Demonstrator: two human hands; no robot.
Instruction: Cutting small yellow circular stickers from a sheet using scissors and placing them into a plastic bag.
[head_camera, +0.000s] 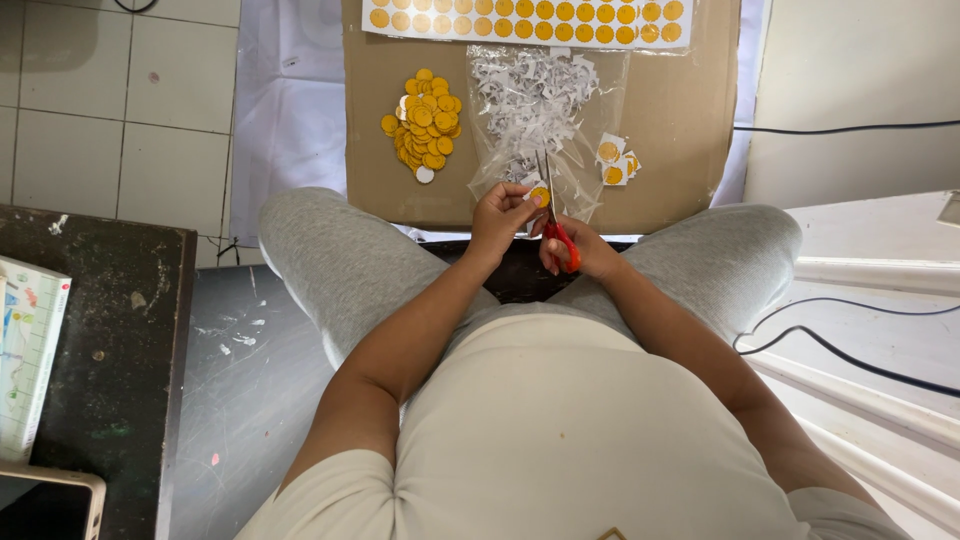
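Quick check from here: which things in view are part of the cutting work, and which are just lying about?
In use:
left hand holding a yellow disc
right hand with scissors
pile of cut discs
bag of paper scraps
sticker sheet
cardboard

Lying about:
booklet
phone
cables

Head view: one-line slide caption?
Seated person's right hand works red-handled scissors around a yellow paper disc held by the left hand over cardboard.

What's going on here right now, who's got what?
A seated person is cutting with red-handled scissors in the right hand, while the left hand holds a small orange disc at the blades. On the cardboard sheet ahead lie a pile of cut orange discs, a clear bag of white paper trimmings and an uncut sheet of orange circles.
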